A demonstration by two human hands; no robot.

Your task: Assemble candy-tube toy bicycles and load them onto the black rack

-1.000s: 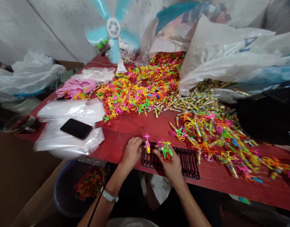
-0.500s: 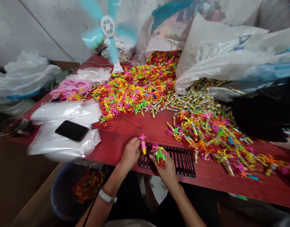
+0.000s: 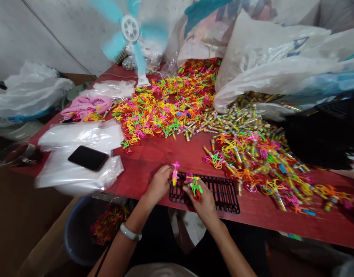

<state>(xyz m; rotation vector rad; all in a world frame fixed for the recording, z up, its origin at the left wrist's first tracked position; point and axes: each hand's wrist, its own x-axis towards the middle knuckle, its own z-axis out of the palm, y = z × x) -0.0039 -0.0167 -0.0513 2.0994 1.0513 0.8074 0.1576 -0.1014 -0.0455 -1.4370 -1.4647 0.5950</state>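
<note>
My left hand (image 3: 160,184) is closed on a small pink and yellow plastic toy piece (image 3: 175,175), held upright at the left end of a black slatted rack (image 3: 223,192). Over the rack's left half, my right hand (image 3: 204,200) pinches a green toy piece (image 3: 195,187) with yellow, purple and red parts. The two pieces are a short gap apart. The rack lies flat at the near edge of the red table (image 3: 153,156). My fingertips partly hide both pieces.
Colourful toy parts (image 3: 153,115) are heaped at the middle back, and patterned tubes (image 3: 231,119) lie right of them. Finished-looking pieces (image 3: 251,154) spread rightward. A phone (image 3: 88,157) rests on plastic bags (image 3: 78,136). A fan (image 3: 130,29) spins behind; a basin (image 3: 75,238) stands below left.
Both hands keep their holds and have barely moved. The view has shifted slightly, and the fan's blades have turned.
</note>
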